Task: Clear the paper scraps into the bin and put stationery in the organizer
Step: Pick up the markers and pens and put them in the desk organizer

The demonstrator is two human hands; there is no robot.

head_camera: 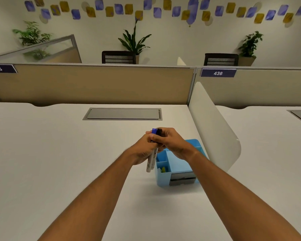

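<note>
Two white markers [151, 161], one with a blue cap and one with a black cap, stand nearly upright between both hands above the white desk [59, 153]. My left hand [142, 148] grips their barrels from the left. My right hand [169, 141] closes around the capped tops from the right. Just below and right of the hands sits the light blue organizer [177, 164], with several compartments; a small front one holds something yellow, and a grey drawer faces me. The markers' lower ends hang beside the organizer's left edge. No paper scraps or bin are in view.
A grey cable hatch [122, 114] is set into the desk behind the hands. A white curved divider [214, 126] rises right of the organizer. Beige partition panels [94, 84] close the desk's far side; chairs and plants stand beyond.
</note>
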